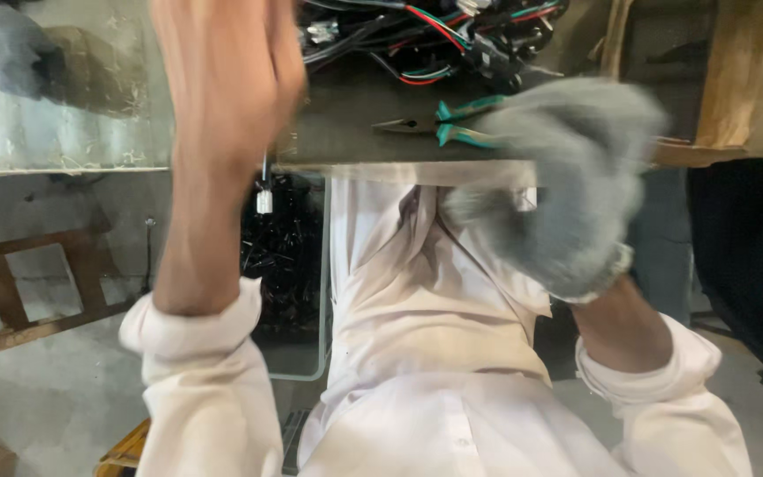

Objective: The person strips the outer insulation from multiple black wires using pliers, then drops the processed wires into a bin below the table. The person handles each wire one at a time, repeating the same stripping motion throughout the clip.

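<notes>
My left hand point(227, 71) is bare, raised and blurred at the front edge of a dark workbench point(355, 132). A thin wire with a small silver piece point(264, 200) hangs just below it; whether the hand holds it is unclear. My right hand point(567, 177) wears a grey knitted glove, is blurred, and has its fingers curled down over the bench edge. It covers the handle ends of pliers with teal grips point(452, 124) lying on the bench, and any hold on them is hidden.
A tangle of black, red and green wires point(434, 35) lies at the back of the bench. Under the bench stands a clear bin of dark small parts point(289, 256). A wooden frame point(19, 291) is at left and wooden boards point(726, 71) at right.
</notes>
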Available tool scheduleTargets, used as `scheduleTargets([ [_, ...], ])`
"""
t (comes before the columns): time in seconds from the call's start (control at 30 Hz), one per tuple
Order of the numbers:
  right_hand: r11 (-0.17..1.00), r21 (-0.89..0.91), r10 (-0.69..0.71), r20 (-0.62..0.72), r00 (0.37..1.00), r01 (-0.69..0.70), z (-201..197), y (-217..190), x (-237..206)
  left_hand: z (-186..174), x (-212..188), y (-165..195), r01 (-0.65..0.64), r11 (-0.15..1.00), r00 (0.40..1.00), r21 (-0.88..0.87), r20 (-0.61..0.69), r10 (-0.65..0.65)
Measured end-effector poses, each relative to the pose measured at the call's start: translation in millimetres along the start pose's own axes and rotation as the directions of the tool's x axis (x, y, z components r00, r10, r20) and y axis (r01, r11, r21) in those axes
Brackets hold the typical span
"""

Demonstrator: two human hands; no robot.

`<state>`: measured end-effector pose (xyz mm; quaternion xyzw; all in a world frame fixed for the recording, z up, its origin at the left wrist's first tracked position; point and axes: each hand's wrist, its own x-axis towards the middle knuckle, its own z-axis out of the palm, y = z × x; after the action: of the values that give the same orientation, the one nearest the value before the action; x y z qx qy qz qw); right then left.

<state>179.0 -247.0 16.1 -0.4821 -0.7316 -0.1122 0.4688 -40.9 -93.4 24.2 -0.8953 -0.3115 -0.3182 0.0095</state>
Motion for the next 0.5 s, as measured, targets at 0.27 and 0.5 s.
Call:
scheduleTargets([
  [0.27,0.950,0.144,0.221,0.325,0.920,-0.279,-1.0,-7.8,-25.4,-20.9,-47.2,76.6,-0.154,0.948,0.967,-0.279,0.156,0.203],
  [0.5,0.826,0.206,0.298,0.629,0.718,-0.524,2.7,-3.9,-52.8,-18.2,-97.5,66.6,0.454,0.571,0.888,-0.684,0.402,-0.225],
])
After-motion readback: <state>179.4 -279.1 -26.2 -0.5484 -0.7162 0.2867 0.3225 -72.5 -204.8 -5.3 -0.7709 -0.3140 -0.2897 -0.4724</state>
